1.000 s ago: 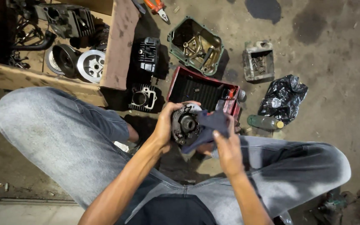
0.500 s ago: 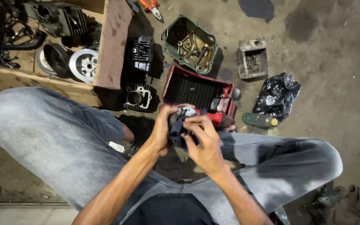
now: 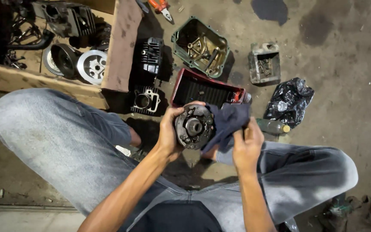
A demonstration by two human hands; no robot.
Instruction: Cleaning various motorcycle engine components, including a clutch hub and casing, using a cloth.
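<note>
While the left hand (image 3: 170, 131) is gripping the round clutch part (image 3: 194, 126) by its rim, the right hand (image 3: 246, 144) is pinching a dark rag (image 3: 228, 122), now drawn off to the part's right side, leaving its greasy face uncovered above the red tray (image 3: 202, 88).

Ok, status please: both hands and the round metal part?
Left hand grips round metal part, held up over the lap. Right hand holds dark cloth against its edge. Nothing in the way.

Both hands, left (image 3: 170, 133) and right (image 3: 246, 148), grip closed.
</note>
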